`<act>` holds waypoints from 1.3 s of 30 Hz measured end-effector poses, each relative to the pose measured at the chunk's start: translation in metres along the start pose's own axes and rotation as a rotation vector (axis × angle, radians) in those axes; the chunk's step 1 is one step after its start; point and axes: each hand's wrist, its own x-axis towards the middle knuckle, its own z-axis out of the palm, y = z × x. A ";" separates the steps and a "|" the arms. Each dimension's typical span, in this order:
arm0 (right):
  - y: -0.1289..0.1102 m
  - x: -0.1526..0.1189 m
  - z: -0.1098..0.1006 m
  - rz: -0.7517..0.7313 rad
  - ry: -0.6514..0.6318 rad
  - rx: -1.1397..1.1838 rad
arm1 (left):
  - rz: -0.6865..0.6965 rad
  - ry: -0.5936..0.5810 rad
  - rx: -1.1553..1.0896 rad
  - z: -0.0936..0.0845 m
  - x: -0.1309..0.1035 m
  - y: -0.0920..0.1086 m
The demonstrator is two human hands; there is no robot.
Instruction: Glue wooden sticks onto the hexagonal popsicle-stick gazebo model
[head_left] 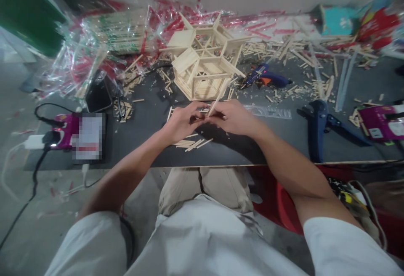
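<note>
A thin wooden stick slants upward from between my hands, over the near side of the table. My right hand pinches it near its lower end. Close beside it, the fingers of my left hand are curled together, their tips meeting those of the right; what they hold is hidden. Under the left hand, light wooden strips partly show. Several short cut sticks lie just in front. Beyond my hands stands a lattice model built of wooden sticks, with flat panels on its left.
A blue glue gun lies right of the model, near a clear ruler. Dark blue cutters rest farther right. Phones and a purple power strip with cables sit left. Plastic-wrapped stick bundles and scraps line the back.
</note>
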 end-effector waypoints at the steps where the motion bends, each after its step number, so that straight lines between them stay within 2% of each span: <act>1: 0.000 0.000 0.000 0.002 -0.003 -0.014 | 0.003 0.000 -0.012 0.000 0.000 0.000; 10: -0.007 0.000 -0.002 0.086 -0.052 -0.047 | -0.036 -0.003 0.025 0.001 -0.001 0.003; 19: -0.007 0.000 0.000 0.124 -0.025 0.084 | -0.051 0.016 0.045 0.002 0.000 0.003; 22: -0.006 0.000 0.000 0.120 0.004 0.136 | -0.055 0.021 0.047 0.003 0.000 0.006; 26: -0.008 -0.001 -0.001 0.152 0.109 0.292 | -0.013 0.016 0.071 0.004 0.001 0.010; 28: -0.009 -0.001 -0.001 0.196 0.148 0.386 | -0.033 0.006 -0.007 0.005 0.001 0.013; 33: -0.012 0.000 0.001 0.212 0.168 0.534 | -0.199 -0.096 -0.559 0.008 0.001 0.017; 39: -0.013 0.003 0.001 0.198 0.130 0.593 | -0.265 -0.146 -0.682 0.007 0.002 0.021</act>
